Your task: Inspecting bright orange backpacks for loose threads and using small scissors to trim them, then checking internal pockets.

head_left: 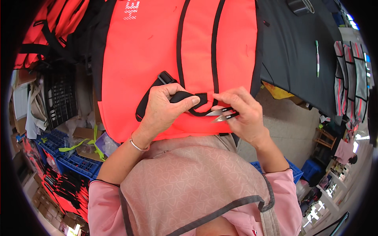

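Observation:
A bright orange bag (pixel 157 51) with black trim and two black stripes lies flat on the black table (pixel 299 47) in front of me. My left hand (pixel 163 108) grips its padded black strap (pixel 181 96) at the bag's near edge, thumb pressed on the strap's end. My right hand (pixel 244 114) holds small thread snips (pixel 222 114) with black handles. The metal blades point left and sit right at the strap's lower edge, close to my left thumb.
A pen (pixel 317 59) lies on the table at the right. More orange bags (pixel 51 27) are piled at the upper left above a black crate (pixel 59 94). Blue crates (pixel 67 157) stand at the lower left, another (pixel 295 171) near my right elbow.

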The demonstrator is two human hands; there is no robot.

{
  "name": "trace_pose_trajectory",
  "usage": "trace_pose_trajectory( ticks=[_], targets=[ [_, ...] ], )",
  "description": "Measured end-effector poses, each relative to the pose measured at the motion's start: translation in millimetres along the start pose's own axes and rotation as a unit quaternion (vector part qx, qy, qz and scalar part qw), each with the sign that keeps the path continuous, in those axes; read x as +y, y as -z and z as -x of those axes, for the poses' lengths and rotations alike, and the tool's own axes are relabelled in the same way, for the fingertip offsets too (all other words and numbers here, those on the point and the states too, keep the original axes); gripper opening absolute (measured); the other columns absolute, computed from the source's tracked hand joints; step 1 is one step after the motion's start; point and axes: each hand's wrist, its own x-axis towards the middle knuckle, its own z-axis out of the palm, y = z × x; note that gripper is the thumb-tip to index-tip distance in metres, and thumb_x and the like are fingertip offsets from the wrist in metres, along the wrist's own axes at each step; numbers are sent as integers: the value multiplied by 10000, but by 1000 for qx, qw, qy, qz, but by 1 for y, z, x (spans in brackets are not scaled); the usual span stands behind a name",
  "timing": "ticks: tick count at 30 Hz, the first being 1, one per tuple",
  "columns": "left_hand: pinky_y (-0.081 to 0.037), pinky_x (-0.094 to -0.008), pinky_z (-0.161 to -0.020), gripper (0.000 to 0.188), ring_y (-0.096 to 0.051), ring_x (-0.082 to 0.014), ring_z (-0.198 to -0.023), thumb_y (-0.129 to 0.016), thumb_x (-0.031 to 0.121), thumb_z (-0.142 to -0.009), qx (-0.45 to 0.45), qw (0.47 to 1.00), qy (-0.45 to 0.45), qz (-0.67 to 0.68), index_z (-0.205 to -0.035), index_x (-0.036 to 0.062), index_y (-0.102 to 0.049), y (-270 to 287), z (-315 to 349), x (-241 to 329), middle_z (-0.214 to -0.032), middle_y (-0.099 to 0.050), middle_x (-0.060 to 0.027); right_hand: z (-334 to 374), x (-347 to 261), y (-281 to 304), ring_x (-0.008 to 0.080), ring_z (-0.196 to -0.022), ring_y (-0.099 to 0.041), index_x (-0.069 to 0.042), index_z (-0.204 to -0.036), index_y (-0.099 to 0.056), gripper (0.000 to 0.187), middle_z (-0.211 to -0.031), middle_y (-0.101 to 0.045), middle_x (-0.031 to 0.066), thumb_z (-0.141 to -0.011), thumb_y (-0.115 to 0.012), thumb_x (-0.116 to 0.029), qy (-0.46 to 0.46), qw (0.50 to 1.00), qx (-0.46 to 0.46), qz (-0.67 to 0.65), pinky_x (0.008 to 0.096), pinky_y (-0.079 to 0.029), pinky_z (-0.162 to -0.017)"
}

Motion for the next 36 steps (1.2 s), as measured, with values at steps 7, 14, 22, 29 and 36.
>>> trace_pose_trajectory(
  ticks=[7, 14, 22, 29, 36],
  targets=[
    [-445, -197, -552, 156, -569, -25, -629, -782, 106, -824, 2, 999, 6, 38, -767, -5, -686, -1, -1, -1, -685, -665, -9, -9, 7, -16, 189, -629, -643, -42, -915, -615, 219, -907, -621, 68, -714, -646, 38, 105, 989, -11, 101, 302, -522, -531],
    [-466, -209, -554, 174, -577, -46, -607, -778, 152, -830, -5, 995, 45, 93, -799, 5, -690, 1, -4, -1, -691, -654, -14, -18, 12, -14, 212, -643, -629, -41, -936, -578, 242, -908, -604, 74, -713, -644, 27, 127, 987, -38, 86, 315, -502, -510],
    [-472, -210, -547, 177, -587, -55, -600, -779, 156, -833, -14, 997, 39, 67, -826, -1, -697, 4, -13, -15, -704, -663, -22, -15, 17, -17, 104, -716, -539, 10, -952, -526, 111, -852, -572, 68, -901, -564, 100, -70, 980, -80, -167, 241, -460, -645],
    [-489, -214, -538, 149, -601, -61, -599, -772, 121, -830, 10, 997, 25, 68, -805, -5, -695, 1, -12, -22, -720, -681, -34, -10, 9, -23, 67, -720, -512, 3, -945, -532, 75, -837, -571, 40, -924, -557, 71, -92, 978, -84, -169, 226, -446, -631],
    [-486, -224, -533, 158, -593, -62, -588, -774, 104, -825, 26, 999, 28, 22, -772, -8, -675, 3, -20, -31, -680, -654, -24, 26, -11, 3, 96, -660, -537, 3, -946, -577, 74, -745, -572, 40, -899, -623, -31, -249, 872, -263, -331, 267, -456, -599]
  ],
)
